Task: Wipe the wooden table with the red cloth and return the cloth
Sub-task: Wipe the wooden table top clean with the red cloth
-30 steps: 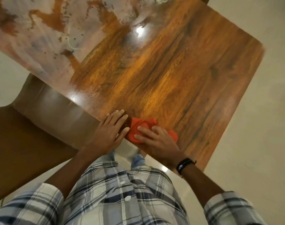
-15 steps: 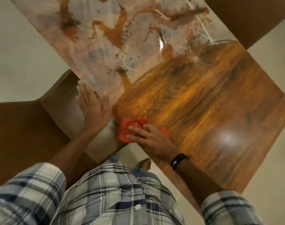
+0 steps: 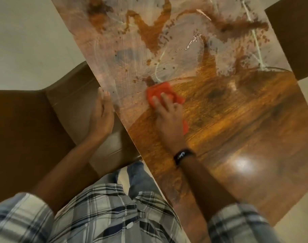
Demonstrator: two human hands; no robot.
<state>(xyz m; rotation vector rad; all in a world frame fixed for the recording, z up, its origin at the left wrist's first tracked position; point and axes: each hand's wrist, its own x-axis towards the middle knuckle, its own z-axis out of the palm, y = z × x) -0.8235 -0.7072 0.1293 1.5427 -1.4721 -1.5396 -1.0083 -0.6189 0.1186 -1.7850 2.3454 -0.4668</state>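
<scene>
The wooden table [image 3: 237, 120] fills the middle and right of the view. Its far half is covered in a whitish film with brown streaks and spots; its near half shows glossy wood grain. The red cloth [image 3: 158, 92] lies flat at the boundary of the two zones. My right hand [image 3: 167, 118], a black band on its wrist, presses down on the cloth with straight fingers. My left hand [image 3: 102, 113] rests flat with straight fingers along the table's left edge, beside the cloth and apart from it.
A brown chair [image 3: 35, 123] stands close against the table's left edge, under my left arm. Another brown piece of furniture [image 3: 295, 41] shows at the upper right. Pale floor [image 3: 27, 41] surrounds the table.
My right hand has pushed the cloth away from the near edge, further onto the table, up to the filmy area. My left hand has slid along the left edge, keeping beside it.
</scene>
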